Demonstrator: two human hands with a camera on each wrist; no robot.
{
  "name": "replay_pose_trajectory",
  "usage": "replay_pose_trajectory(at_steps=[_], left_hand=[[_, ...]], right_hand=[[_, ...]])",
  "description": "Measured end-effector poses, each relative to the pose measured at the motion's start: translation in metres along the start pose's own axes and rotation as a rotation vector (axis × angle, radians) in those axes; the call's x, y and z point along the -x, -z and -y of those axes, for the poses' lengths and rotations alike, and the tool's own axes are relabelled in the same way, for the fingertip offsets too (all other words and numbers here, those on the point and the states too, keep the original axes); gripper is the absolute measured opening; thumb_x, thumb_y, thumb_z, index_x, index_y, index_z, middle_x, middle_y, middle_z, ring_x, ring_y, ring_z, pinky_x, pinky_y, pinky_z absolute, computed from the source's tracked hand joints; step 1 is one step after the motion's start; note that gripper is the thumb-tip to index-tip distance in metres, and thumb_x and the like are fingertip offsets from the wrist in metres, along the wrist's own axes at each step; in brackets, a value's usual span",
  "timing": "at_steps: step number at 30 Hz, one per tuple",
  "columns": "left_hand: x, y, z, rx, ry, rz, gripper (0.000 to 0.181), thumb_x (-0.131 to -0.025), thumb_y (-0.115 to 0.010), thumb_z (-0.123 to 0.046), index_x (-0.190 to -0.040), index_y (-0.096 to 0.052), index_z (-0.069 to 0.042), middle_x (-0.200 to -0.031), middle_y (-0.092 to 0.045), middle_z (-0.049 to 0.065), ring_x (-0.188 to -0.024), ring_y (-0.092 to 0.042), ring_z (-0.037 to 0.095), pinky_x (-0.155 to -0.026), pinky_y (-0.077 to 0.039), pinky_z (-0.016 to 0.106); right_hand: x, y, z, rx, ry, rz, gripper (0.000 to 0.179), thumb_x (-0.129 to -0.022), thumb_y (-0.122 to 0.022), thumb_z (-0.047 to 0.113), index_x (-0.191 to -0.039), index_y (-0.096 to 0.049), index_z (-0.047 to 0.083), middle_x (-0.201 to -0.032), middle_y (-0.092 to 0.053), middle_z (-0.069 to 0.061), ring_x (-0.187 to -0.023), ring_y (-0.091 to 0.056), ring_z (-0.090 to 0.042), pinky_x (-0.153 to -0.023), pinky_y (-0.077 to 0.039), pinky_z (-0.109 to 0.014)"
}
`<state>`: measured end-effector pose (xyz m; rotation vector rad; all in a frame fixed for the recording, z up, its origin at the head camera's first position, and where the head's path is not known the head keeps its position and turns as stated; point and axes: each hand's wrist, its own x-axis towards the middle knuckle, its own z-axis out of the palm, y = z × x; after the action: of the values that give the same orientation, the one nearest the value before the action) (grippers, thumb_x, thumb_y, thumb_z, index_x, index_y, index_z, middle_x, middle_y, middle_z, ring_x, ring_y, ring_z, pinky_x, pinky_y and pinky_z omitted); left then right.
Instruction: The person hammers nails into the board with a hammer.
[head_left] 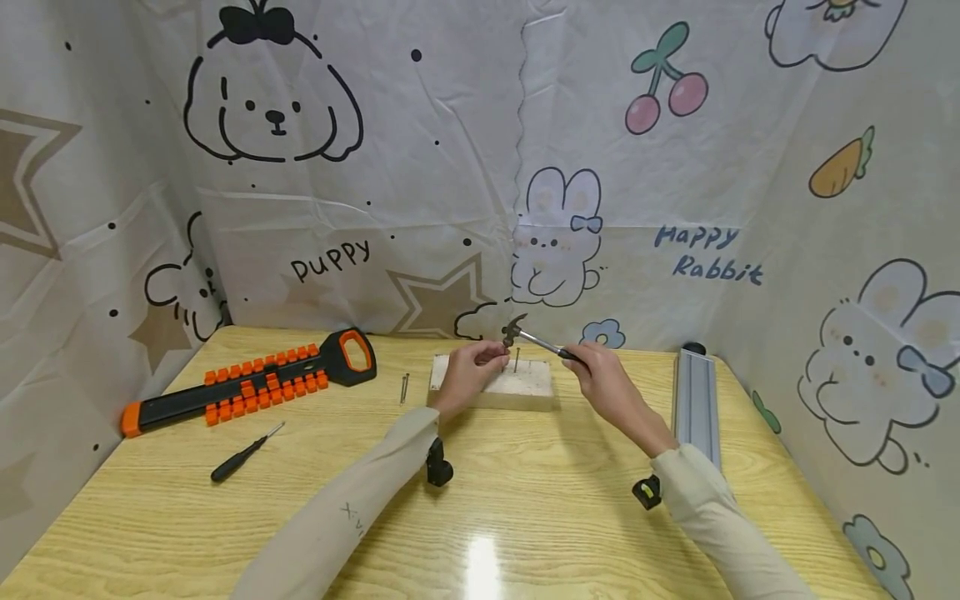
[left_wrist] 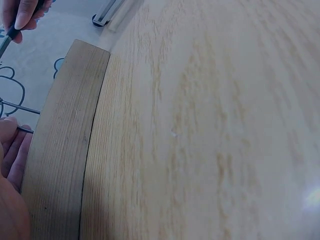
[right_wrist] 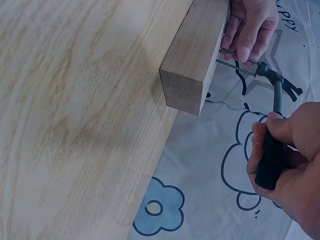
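Note:
A pale wooden block lies on the table near its back edge. My left hand rests at the block and pinches a nail upright against its top face. Beside it another nail stands upright in the block, apart from the fingers. My right hand grips the black handle of a claw hammer. The hammer's head is at the top of the pinched nail, its claw turned upward; whether they touch I cannot tell. In the left wrist view, the hammer's head is out of frame.
Loose nails lie left of the block. A black screwdriver and a long black tool with orange clips lie further left. At the right is a long grey metal bar. A printed cloth hangs behind the table.

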<state>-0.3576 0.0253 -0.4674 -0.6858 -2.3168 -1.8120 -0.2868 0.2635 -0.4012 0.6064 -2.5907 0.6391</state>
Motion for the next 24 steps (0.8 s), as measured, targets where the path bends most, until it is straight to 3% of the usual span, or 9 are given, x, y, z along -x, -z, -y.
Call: replay_pose_trajectory(at_steps=[12,16,22,24], left_hand=[[0.001,0.000,0.001,0.002,-0.002,-0.003,0.020,-0.100,-0.073,-0.011,-0.118,-0.076,-0.003,-0.112,-0.077,0.011,-0.100,-0.073,0.022,-0.089,-0.060,0.030],[0.000,0.000,0.000,0.019,-0.003,0.006,0.020,-0.101,-0.072,-0.011,-0.119,-0.076,-0.003,-0.113,-0.077,0.011,-0.102,-0.073,0.024,-0.090,-0.060,0.032],[0.000,0.000,0.000,0.021,-0.012,0.016,0.021,-0.101,-0.071,-0.011,-0.119,-0.075,-0.002,-0.114,-0.077,0.011,-0.102,-0.073,0.024,-0.090,-0.060,0.032],[0.001,0.000,0.000,0.022,-0.013,0.017,0.021,-0.101,-0.071,-0.011,-0.119,-0.075,-0.002,-0.113,-0.077,0.011,-0.102,-0.073,0.025,-0.090,-0.060,0.033]], right_hand=[[-0.003,0.007,0.000,0.008,0.019,-0.015,0.016,-0.103,-0.064,0.001,-0.114,-0.074,-0.005,-0.096,-0.070,-0.015,-0.080,-0.061,-0.024,-0.069,-0.052,-0.040],[-0.008,0.017,0.005,-0.001,0.047,-0.115,0.015,-0.103,-0.064,0.002,-0.113,-0.073,-0.006,-0.095,-0.069,-0.016,-0.080,-0.061,-0.026,-0.068,-0.052,-0.041],[-0.010,0.022,0.017,-0.119,0.034,-0.367,0.018,-0.102,-0.065,0.001,-0.116,-0.071,-0.009,-0.097,-0.068,-0.020,-0.079,-0.060,-0.027,-0.068,-0.049,-0.036],[-0.007,0.017,0.017,-0.127,0.026,-0.356,0.019,-0.103,-0.064,0.001,-0.117,-0.070,-0.010,-0.095,-0.067,-0.020,-0.079,-0.059,-0.028,-0.068,-0.049,-0.037]])
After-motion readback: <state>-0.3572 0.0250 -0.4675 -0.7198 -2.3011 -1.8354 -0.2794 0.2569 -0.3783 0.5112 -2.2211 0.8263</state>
